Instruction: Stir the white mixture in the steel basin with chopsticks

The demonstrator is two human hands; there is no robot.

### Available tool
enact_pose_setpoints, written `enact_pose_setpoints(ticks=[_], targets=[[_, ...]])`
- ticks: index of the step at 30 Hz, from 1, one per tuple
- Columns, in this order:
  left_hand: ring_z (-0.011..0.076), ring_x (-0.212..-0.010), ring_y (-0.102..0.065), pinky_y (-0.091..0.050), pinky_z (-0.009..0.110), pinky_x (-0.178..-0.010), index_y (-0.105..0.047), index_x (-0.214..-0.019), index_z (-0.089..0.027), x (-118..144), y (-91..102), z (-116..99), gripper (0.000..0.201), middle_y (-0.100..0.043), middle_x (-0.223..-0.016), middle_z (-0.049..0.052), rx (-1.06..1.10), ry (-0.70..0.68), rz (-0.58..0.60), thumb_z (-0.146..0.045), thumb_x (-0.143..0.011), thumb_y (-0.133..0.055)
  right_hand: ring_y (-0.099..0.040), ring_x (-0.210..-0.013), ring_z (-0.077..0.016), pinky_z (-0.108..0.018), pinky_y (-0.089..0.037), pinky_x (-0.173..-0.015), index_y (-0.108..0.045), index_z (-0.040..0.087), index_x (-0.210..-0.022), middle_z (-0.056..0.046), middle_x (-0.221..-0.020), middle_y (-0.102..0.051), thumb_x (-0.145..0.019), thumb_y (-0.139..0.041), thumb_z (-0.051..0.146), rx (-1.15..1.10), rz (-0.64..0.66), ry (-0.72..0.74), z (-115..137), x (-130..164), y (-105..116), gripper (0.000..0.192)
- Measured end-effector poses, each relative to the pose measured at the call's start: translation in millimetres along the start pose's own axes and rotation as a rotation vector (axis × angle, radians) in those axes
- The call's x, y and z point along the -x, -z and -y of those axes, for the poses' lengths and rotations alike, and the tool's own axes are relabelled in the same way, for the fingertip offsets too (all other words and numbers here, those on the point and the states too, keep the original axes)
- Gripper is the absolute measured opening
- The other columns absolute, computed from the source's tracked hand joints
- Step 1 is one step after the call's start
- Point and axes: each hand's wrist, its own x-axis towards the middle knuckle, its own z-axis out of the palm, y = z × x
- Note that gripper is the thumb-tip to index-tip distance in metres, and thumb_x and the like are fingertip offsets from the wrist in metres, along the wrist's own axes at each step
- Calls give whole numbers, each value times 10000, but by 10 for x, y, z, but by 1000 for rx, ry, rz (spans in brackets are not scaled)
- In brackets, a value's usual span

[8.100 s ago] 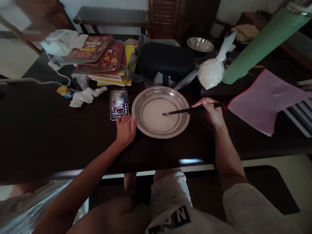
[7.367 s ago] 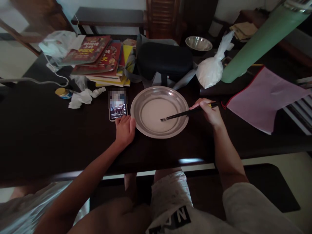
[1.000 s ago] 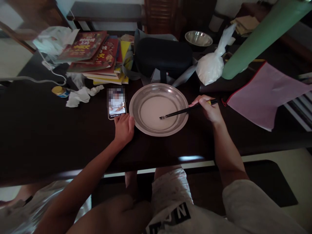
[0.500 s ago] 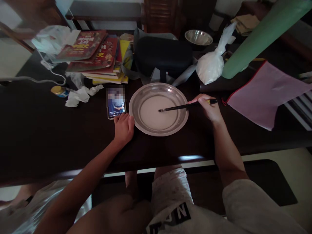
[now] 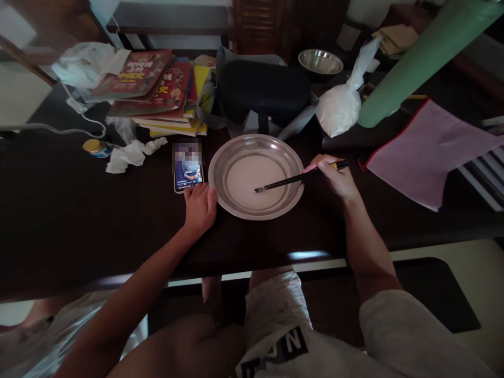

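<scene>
The fingers of the right hand (image 5: 335, 177) are pinched shut round the upper end of a pair of dark chopsticks (image 5: 299, 178), thumb underneath and forefinger curled over the top. The hand sits just right of centre in the frame, knuckles up, the wrist resting on the dark table (image 5: 79, 210) and the forearm running down and to the right toward the lower edge. The chopsticks lie close together, nearly as one stick — their long axis runs almost level across the frame, the gold-banded butt ends poking out past the hand at the right, the tips pointing left and slightly down. Those tips dip into the pale, milky liquid (image 5: 252, 176) in the flat bottom of a round steel basin (image 5: 220, 157) that stands at the centre of the frame.

The left hand (image 5: 200, 207) lies palm down on the table at the basin's lower-left rim, fingers loosely together and holding nothing; the thumb side touches the rim, and the fingertips reach the bottom edge of a phone (image 5: 188, 169) lying just left of the basin with its screen lit. That arm stretches away to the lower left.

Beyond the basin — toward the top of the frame — stand a black case (image 5: 263, 92), a knotted plastic bag of white powder (image 5: 340, 107), a stack of books (image 5: 157, 89) and a smaller steel bowl (image 5: 320, 61).
</scene>
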Motion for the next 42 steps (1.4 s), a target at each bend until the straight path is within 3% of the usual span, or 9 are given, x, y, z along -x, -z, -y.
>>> enact_pose_setpoints(ticks=[3,6,11,16,21,26,31,36,42], targets=[[290,-821,-579,-366,452,-826,-507,-736,-230,-1,-1,1,517,-603,-773,109,13,22,12,-439,-1041,-146,-744,-873,-205,-392,-580,-882,-791,279,-835,-9,-833,-788,-860,-681,547,47,-6,-4,3,1,-7,291],[293,-830,-578,-362,449,-828,-511,-737,-223,-5,11,-13,499,-609,-787,116,5,31,33,-416,-1035,-161,-748,-813,-193,-386,-579,-862,-782,282,-810,5,-796,-780,-879,-663,537,9,-76,-7,-4,2,4,290],[271,-816,-567,-368,432,-818,-501,-740,-222,-2,5,-7,585,-615,-779,105,-16,8,23,-480,-1050,-77,-742,-861,-206,-390,-575,-873,-789,289,-831,-5,-812,-782,-869,-660,563,40,24,-4,-18,-1,6,305],[256,-819,-557,-362,415,-830,-507,-742,-226,8,-23,19,557,-605,-772,79,-16,18,3,-466,-1052,-111,-753,-820,-213,-418,-585,-880,-772,277,-801,0,-772,-775,-866,-652,583,30,-85,-14,-7,-4,8,335],[281,-813,-572,-368,446,-821,-509,-738,-223,4,-16,12,521,-622,-777,107,-12,16,12,-423,-1049,-141,-752,-866,-208,-402,-584,-886,-784,280,-823,-5,-810,-786,-863,-664,572,29,22,-6,8,0,-8,318],[279,-825,-580,-366,437,-830,-504,-747,-229,10,-21,23,485,-617,-792,90,0,13,3,-413,-1052,-175,-758,-813,-207,-406,-593,-866,-780,283,-783,1,-796,-787,-872,-658,561,11,-109,-7,25,3,7,317],[274,-822,-575,-372,435,-830,-509,-752,-223,10,-14,15,489,-621,-794,94,-29,4,12,-383,-1055,-159,-752,-862,-212,-401,-587,-885,-791,280,-820,-7,-812,-788,-871,-661,556,39,10,-7,10,3,4,309],[276,-834,-568,-358,426,-835,-503,-743,-223,8,-16,13,468,-611,-797,87,-29,28,25,-375,-1047,-181,-753,-809,-197,-386,-588,-852,-787,278,-806,2,-787,-787,-893,-645,532,11,-73,6,-1,0,13,304],[262,-811,-558,-357,416,-832,-500,-743,-217,6,-21,5,532,-612,-783,90,-37,10,10,-420,-1053,-118,-755,-858,-198,-371,-588,-854,-791,267,-825,-4,-833,-800,-872,-675,532,46,-17,5,2,1,-10,292]])
